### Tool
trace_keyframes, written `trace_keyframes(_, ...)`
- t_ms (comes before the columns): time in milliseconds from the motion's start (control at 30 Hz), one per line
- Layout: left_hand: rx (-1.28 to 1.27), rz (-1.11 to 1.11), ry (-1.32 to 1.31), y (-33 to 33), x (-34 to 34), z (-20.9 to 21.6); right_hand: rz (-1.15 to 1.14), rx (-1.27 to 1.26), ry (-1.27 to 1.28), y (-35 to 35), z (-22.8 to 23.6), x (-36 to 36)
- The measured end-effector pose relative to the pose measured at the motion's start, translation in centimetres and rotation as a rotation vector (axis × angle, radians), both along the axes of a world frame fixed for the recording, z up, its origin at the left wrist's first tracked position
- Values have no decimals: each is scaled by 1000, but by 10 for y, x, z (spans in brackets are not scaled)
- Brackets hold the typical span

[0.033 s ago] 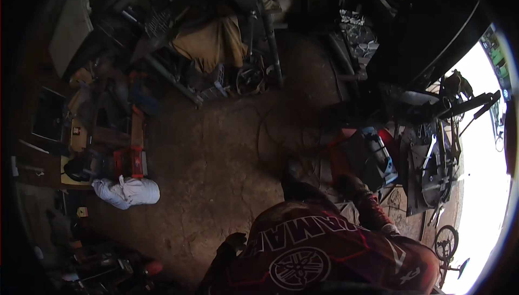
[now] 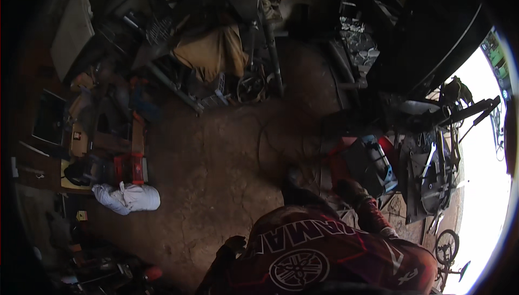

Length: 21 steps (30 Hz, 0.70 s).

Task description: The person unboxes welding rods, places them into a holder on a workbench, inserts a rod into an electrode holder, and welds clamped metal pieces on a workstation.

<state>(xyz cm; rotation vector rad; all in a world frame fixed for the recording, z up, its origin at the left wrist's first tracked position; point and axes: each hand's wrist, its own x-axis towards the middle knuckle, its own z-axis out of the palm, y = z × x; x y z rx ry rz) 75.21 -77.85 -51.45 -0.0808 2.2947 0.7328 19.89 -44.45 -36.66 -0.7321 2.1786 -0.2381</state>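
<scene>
My left hand point(image 2: 235, 243) hangs low beside my body, over the brown floor point(image 2: 200, 198). Its fingers look loosely bent and a little apart, with nothing seen in them, though the light is poor. On the other side, my right hand point(image 2: 350, 189) reaches forward from a red sleeve to the near edge of a red container point(image 2: 339, 157). Shadow hides its fingers, so any grip cannot be made out. A dark flat panel point(image 2: 359, 162) lies over the container, and a blue and grey object point(image 2: 383, 160) sits at its right.
Dark metal parts point(image 2: 427, 176) crowd the right, by a bright doorway with a bicycle wheel point(image 2: 446, 246). Cables point(image 2: 262, 138) cross the floor. A white sack point(image 2: 130, 198) and red crate point(image 2: 128, 168) stand left. A tan cloth point(image 2: 213, 52) drapes a metal frame ahead.
The whole scene sits slightly lower in the picture, as my head has tilted a little. Neither hand has clearly moved against its surroundings.
</scene>
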Motion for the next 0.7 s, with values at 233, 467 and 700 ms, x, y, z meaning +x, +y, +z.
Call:
trace_keyframes(233, 213, 935, -35, -154, -285, 70, 101, -420, 238, -98, 6, -123)
trace_keyframes(467, -61, 467, 1053, -210, -589, 354, -252, -504, 208, -203, 98, -205)
trace_keyframes(700, -417, 338, 1494, -296, -774, 439, -39, -752, 239, -275, 100, -301)
